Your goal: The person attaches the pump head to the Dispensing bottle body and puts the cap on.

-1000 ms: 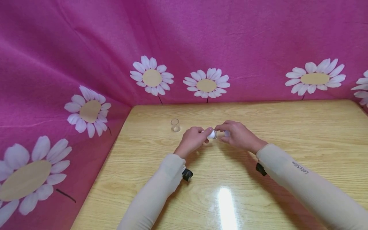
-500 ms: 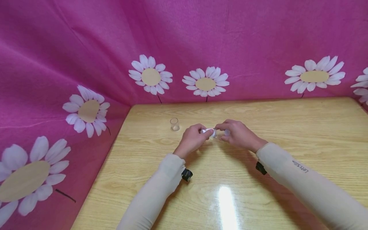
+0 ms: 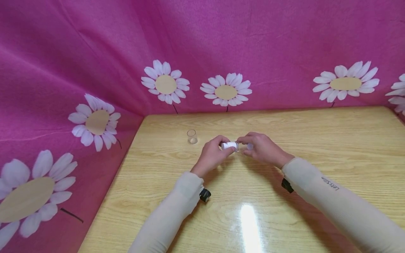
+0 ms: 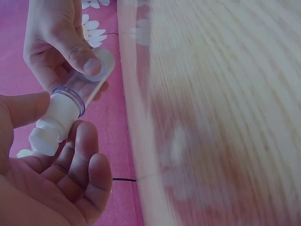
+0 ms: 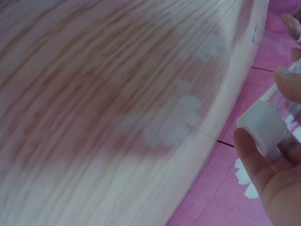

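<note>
A small clear bottle (image 4: 83,89) lies on its side between my hands, just above the wooden table. Its white top (image 4: 62,113), which ends in a smaller white nub, points left. My left hand (image 3: 212,151) pinches this top between thumb and fingers. From the other end my right hand (image 3: 265,149) grips the clear body, thumb along one side and fingers beneath. A white base (image 5: 263,123) shows at that end in the right wrist view. The right fingers partly hide the body in the head view.
An upright clear cup (image 3: 192,137) stands on the wooden table (image 3: 310,140), left of and beyond my left hand. Pink cloth (image 3: 278,45) printed with daisies hangs behind the table and along its left side.
My left thumb and fingers have shifted around the white top, the thumb coming lower, so more of the top shows. The right hand keeps its hold on the bottle. The cup stays put.
</note>
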A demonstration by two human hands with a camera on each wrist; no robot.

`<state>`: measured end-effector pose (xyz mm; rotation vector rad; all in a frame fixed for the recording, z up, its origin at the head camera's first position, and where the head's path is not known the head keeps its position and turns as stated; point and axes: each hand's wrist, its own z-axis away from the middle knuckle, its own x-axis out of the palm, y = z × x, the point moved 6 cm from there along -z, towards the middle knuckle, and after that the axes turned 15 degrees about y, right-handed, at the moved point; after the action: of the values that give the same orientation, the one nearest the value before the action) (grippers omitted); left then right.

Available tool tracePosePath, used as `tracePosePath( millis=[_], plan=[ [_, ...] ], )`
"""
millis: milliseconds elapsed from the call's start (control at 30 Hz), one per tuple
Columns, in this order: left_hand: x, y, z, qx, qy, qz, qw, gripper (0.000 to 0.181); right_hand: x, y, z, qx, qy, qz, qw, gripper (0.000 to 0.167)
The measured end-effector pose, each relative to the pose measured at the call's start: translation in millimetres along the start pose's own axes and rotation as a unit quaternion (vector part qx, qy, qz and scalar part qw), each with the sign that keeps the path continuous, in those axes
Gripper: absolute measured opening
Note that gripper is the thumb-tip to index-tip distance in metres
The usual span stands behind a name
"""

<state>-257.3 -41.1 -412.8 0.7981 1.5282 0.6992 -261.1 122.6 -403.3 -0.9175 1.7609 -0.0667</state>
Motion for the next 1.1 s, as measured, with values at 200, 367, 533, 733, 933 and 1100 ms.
tracePosePath(
  millis=[200,367,533,733,933,1100],
  plan=[
    [-1.3,2.0,0.5,-0.019,0.003,-0.014,0.9997,0.045,-2.3,-0.8,0.3,-0.005,0.008,0.004,0.9999,0.040],
    [-4.4,4.5,-1.5,-0.036,0.015,-0.027,0.9989,0.056,-3.3,-0.7,-0.1,-0.005,0.011,0.006,0.9999,0.041],
    [-5.0,4.7,-1.7,-0.047,0.005,-0.039,0.9981,0.045,-2.7,-0.5,-0.8,0.005,0.007,0.006,0.9999,0.041],
    [-2.3,1.8,-0.2,-0.057,-0.007,-0.037,0.9977,0.042,-0.1,2.0,1.4,0.021,-0.002,-0.001,0.9998,0.041],
    [-0.7,2.9,-0.8,-0.050,-0.005,-0.029,0.9983,0.038,-1.2,2.4,2.8,0.009,0.003,0.002,1.0000,0.040],
    [-0.7,4.5,-0.7,-0.046,-0.003,-0.027,0.9986,0.035,-2.0,2.6,3.3,0.008,0.006,0.004,0.9999,0.040]
  ],
)
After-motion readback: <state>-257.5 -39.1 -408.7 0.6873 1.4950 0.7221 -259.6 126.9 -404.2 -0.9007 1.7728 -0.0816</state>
